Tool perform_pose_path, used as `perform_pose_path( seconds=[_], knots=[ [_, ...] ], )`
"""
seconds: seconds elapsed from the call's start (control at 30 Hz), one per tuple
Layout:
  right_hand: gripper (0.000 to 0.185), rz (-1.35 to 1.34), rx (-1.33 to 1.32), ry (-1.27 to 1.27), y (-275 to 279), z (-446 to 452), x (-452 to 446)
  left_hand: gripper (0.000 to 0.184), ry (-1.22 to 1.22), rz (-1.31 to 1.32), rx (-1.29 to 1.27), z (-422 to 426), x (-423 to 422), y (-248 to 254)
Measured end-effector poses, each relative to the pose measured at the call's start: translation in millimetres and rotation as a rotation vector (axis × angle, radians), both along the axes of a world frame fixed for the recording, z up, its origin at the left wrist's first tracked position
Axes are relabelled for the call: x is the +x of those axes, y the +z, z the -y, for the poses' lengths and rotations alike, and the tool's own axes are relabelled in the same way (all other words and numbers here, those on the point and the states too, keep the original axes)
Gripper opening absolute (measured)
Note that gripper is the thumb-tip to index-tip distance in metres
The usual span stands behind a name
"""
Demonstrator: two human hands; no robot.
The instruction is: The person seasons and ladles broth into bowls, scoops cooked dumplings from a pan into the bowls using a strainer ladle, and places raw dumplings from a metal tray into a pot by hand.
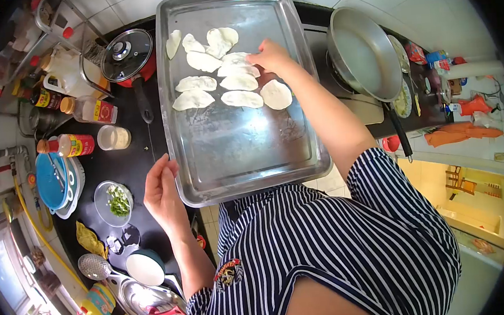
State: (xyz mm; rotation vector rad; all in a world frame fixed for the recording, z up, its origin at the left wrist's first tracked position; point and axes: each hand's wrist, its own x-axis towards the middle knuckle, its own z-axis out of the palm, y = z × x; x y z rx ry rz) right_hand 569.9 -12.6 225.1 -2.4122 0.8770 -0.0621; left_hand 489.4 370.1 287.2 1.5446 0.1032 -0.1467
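Note:
A large metal tray [222, 154] lies in front of me with several pale dough pieces on its far half. My right hand [271, 57] reaches over the tray, its fingers closed on the end of a folded dough piece [235, 59]. Just below that hand, a flat round dough piece [276, 94] lies at the right of the group. My left hand [162, 188] is beside the tray's left edge, thumb and fingertips drawn together; whether anything is between them is too small to tell.
Left of the tray stand a lidded red pot [127, 56], sauce bottles [95, 110], a jar [114, 137] and a bowl of chopped greens [114, 204]. A large pan [364, 54] sits at the right, its handle pointing toward me. The sink [156, 298] is at lower left.

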Motion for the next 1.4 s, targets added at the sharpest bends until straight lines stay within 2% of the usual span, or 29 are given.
perform_pose_path(
  seconds=[0.03, 0.1, 0.23, 0.5, 0.67, 0.73, 0.77, 0.83, 0.93, 1.0, 1.07, 1.17, 1.3, 1.4],
  knots=[
    [0.058, -0.002, -0.002, -0.014, -7.3, -2.4, 4.7, 0.023, -0.027, 0.001, -0.015, -2.0, 4.5, -1.3],
    [0.055, -0.123, 0.337, -0.141, -12.2, -2.9, 13.1, 0.023, -0.052, -0.024, -0.005, -2.2, 10.8, -2.1],
    [0.049, -0.053, 0.42, -0.219, -18.4, -13.4, 7.2, 0.023, -0.107, -0.079, -0.01, -4.3, 20.0, -14.3],
    [0.034, 0.104, 0.06, -0.16, -7.6, -44.0, -5.7, 0.022, -0.123, -0.072, -0.056, -2.1, 31.5, -19.2],
    [0.033, 0.177, 0.282, -0.229, -13.8, -47.6, -13.5, 0.022, -0.086, -0.095, -0.044, 4.9, 25.7, -14.3],
    [0.03, 0.171, 0.048, -0.246, -6.7, -62.8, -9.5, 0.021, -0.091, -0.092, -0.029, 5.2, 23.5, -17.0],
    [0.03, 0.171, 0.05, -0.247, -13.4, -64.6, -7.4, 0.021, -0.092, -0.092, -0.027, 5.6, 22.6, -18.3],
    [0.03, 0.261, -0.201, -0.197, -25.0, -68.9, -5.4, 0.021, -0.082, -0.085, -0.028, 6.1, 20.9, -20.1],
    [0.023, 0.364, -0.239, -0.083, -24.7, -70.3, -4.7, 0.021, -0.067, -0.094, -0.023, 10.3, 18.5, -15.3],
    [0.021, 0.426, -0.25, -0.03, -10.3, -62.5, -5.8, 0.021, -0.075, -0.079, -0.019, 9.8, 18.9, -17.6],
    [0.02, 0.537, -0.152, 0.036, 18.0, -52.2, -8.3, 0.021, -0.074, -0.064, 0.001, 10.2, 19.2, -19.7],
    [0.021, 0.686, -0.205, 0.045, 80.1, -15.3, -33.4, 0.021, -0.076, -0.059, -0.003, 14.1, 20.4, -20.8],
    [0.022, 0.693, -0.458, -0.077, 139.3, 65.1, -86.8, 0.022, -0.1, -0.039, 0.016, 21.2, 21.3, -20.6],
    [0.023, 0.549, -0.613, -0.128, 160.5, 113.3, -128.0, 0.022, -0.095, -0.047, -0.008, 27.9, 20.0, -20.2]
  ],
)
